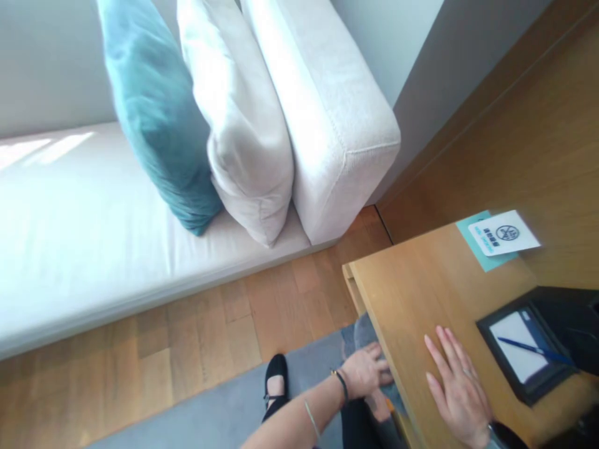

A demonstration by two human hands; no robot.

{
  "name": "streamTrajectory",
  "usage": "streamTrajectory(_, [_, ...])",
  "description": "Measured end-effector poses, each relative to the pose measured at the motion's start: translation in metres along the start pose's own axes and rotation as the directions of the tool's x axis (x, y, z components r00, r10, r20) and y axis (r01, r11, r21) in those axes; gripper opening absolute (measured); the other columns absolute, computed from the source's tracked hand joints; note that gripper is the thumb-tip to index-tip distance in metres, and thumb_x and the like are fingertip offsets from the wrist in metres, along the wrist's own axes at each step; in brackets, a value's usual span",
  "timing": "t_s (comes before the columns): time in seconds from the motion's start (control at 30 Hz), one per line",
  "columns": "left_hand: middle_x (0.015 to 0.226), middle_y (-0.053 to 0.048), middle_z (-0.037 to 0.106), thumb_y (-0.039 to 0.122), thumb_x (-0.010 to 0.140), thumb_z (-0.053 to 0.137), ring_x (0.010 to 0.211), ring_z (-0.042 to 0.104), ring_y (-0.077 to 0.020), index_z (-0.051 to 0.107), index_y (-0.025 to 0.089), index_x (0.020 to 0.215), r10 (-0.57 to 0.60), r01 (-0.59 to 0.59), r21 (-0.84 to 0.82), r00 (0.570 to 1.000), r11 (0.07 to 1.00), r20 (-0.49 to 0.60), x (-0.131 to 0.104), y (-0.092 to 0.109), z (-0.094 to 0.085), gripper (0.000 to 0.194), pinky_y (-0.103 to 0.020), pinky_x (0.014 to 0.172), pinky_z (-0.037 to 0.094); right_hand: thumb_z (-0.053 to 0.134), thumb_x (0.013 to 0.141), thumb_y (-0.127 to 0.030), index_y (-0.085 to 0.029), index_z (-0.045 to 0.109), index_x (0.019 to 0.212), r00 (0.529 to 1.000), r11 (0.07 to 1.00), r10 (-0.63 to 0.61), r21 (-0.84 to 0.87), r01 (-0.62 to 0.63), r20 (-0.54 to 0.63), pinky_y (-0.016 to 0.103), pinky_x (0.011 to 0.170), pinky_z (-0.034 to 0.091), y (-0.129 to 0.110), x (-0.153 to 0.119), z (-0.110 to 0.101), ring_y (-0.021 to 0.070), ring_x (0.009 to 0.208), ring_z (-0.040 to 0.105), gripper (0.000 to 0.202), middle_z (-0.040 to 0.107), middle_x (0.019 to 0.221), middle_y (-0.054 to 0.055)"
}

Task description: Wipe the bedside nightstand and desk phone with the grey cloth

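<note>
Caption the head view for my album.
Left hand at grey fabric beside a wooden tabletop, right hand flat on it, pale sofa beyond.

The light-brown wooden table [402, 287] has room by its far left corner; flat white-and-teal cards [506, 234] block the far right corner, an open black folder [555, 324] the right edge.

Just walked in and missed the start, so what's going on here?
A person has their left hand at the grayish cloth in what looks like an open drawer under the wooden tabletop; whether the fingers grip the cloth is hard to tell. Their right hand rests palm down on the tabletop, fingers spread. Beyond that hand, a blue pen lies across a white notepad, and a white card overlaps a teal one.
</note>
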State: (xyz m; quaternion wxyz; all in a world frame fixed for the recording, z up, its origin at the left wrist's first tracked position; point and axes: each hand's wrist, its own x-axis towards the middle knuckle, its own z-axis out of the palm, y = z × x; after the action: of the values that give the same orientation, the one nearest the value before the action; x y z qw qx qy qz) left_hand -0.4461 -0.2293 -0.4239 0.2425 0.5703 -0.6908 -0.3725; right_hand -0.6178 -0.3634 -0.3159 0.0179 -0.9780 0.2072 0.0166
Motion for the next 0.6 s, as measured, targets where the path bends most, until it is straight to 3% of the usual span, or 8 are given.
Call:
streamTrajectory(0.07, [0.133, -0.005, 0.055, 0.018, 0.089, 0.052, 0.124, 0.046, -0.0273, 0.07, 0.028, 0.1, -0.145, 0.143, -0.05, 0.988, 0.989, -0.051, -0.013, -0.018, -0.034, 0.023, -0.046, 0.108, 0.035, 0.035, 0.093, -0.03, -0.022, 0.014, 0.151, 1.0, 1.0, -0.001, 0.003, 0.001, 0.001, 0.055, 0.105, 0.039, -0.001, -0.002, -0.001, 0.0337, 0.141, 0.024, 0.062, 0.019, 0.156, 0.012])
streamTrajectory(0.1, [0.135, -0.007, 0.054, 0.014, 0.088, 0.049, 0.125, 0.044, -0.0289, 0.071, 0.025, 0.097, -0.277, 0.266, -0.11, 0.956, 0.958, -0.102, -0.022, -0.026, -0.055, 0.026, -0.047, 0.109, 0.032, 0.034, 0.094, -0.029, -0.023, 0.013, 0.151, 1.0, 1.0, -0.002, 0.001, 0.002, -0.003, 0.055, 0.106, 0.039, -0.002, -0.003, -0.002, 0.0332, 0.141, 0.023, 0.062, 0.018, 0.156, 0.012])
streamTrajectory(0.2, [0.131, -0.013, 0.055, 0.007, 0.081, 0.048, 0.123, 0.045, -0.0332, 0.072, 0.017, 0.095, -0.618, 0.548, -0.306, 0.753, 0.779, -0.226, -0.066, -0.035, -0.118, 0.029, -0.05, 0.108, 0.03, 0.034, 0.095, -0.03, -0.023, 0.012, 0.152, 1.0, 1.0, 0.001, -0.007, -0.002, -0.02, 0.054, 0.107, 0.039, -0.006, -0.005, -0.008, 0.0319, 0.142, 0.02, 0.061, 0.014, 0.157, 0.011])
streamTrajectory(0.3, [0.116, -0.015, 0.063, 0.01, 0.076, 0.052, 0.111, 0.055, -0.0324, 0.07, 0.014, 0.098, -0.767, 0.552, -0.567, 0.59, 0.611, -0.253, -0.139, -0.007, -0.169, 0.029, -0.048, 0.102, 0.037, 0.034, 0.095, -0.033, -0.019, 0.025, 0.149, 1.0, 1.0, 0.017, -0.007, -0.017, -0.003, 0.05, 0.107, 0.041, -0.009, -0.004, -0.018, 0.0293, 0.143, 0.019, 0.057, 0.017, 0.157, 0.011])
streamTrajectory(0.37, [0.106, -0.014, 0.068, 0.019, 0.079, 0.054, 0.103, 0.061, -0.0302, 0.067, 0.012, 0.105, -0.838, 0.429, -0.774, 0.496, 0.465, -0.228, -0.197, 0.029, -0.196, 0.03, -0.044, 0.095, 0.044, 0.03, 0.093, -0.03, -0.015, 0.038, 0.143, 0.998, 0.998, 0.059, 0.034, -0.06, 0.032, 0.049, 0.106, 0.043, -0.013, -0.005, -0.024, 0.029, 0.142, 0.022, 0.053, 0.024, 0.155, 0.012])
streamTrajectory(0.47, [0.101, -0.013, 0.072, 0.031, 0.08, 0.062, 0.098, 0.066, -0.0288, 0.063, 0.012, 0.114, -0.919, -0.006, -0.991, 0.375, 0.131, -0.124, -0.281, 0.091, -0.226, 0.039, -0.039, 0.089, 0.049, 0.03, 0.085, -0.032, -0.009, 0.055, 0.131, 0.975, 0.949, 0.189, 0.233, -0.212, 0.119, 0.054, 0.102, 0.046, -0.033, -0.01, -0.03, 0.0346, 0.134, 0.038, 0.057, 0.04, 0.145, 0.017])
streamTrajectory(0.53, [0.098, -0.012, 0.073, 0.032, 0.078, 0.067, 0.097, 0.068, -0.0282, 0.063, 0.011, 0.114, -0.939, -0.337, -0.934, 0.343, -0.121, -0.002, -0.329, 0.13, -0.241, 0.041, -0.038, 0.091, 0.049, 0.038, 0.077, -0.044, -0.009, 0.065, 0.119, 0.932, 0.812, 0.284, 0.462, -0.358, 0.225, 0.056, 0.102, 0.045, -0.063, -0.017, -0.034, 0.0381, 0.123, 0.05, 0.061, 0.052, 0.135, 0.019])
streamTrajectory(0.6, [0.097, -0.013, 0.074, 0.033, 0.082, 0.063, 0.097, 0.068, -0.0276, 0.062, 0.009, 0.117, -0.928, -0.506, -0.829, 0.372, -0.237, 0.039, -0.371, 0.161, -0.253, 0.042, -0.038, 0.093, 0.049, 0.049, 0.063, -0.054, -0.021, 0.076, 0.095, 0.865, 0.553, 0.358, 0.667, -0.499, 0.351, 0.054, 0.1, 0.048, -0.108, -0.027, -0.039, 0.0391, 0.114, 0.057, 0.053, 0.065, 0.117, 0.016])
